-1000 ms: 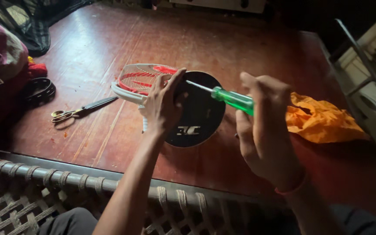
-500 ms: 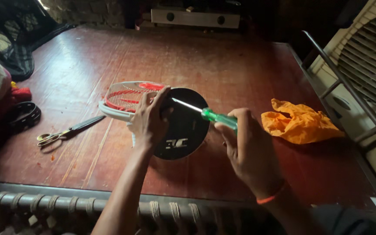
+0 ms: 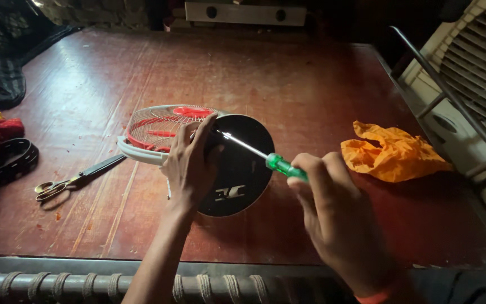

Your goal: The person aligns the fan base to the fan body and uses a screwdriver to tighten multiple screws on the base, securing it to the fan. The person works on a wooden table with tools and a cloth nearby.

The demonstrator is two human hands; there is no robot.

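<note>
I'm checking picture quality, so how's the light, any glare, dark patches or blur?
Head view: dim, warm light; sheen on the table top; the black disc reflects a little; corners and near edge fall into shadow; right hand dark, slightly soft; screwdriver and left hand are clear.

A worn reddish-brown wooden desk fills the dim room, with a pale slatted metal frame at right and dark netting far left.

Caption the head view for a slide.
Left hand steadies a small fan on a wooden table while right hand drives a green-handled screwdriver into it.
</note>
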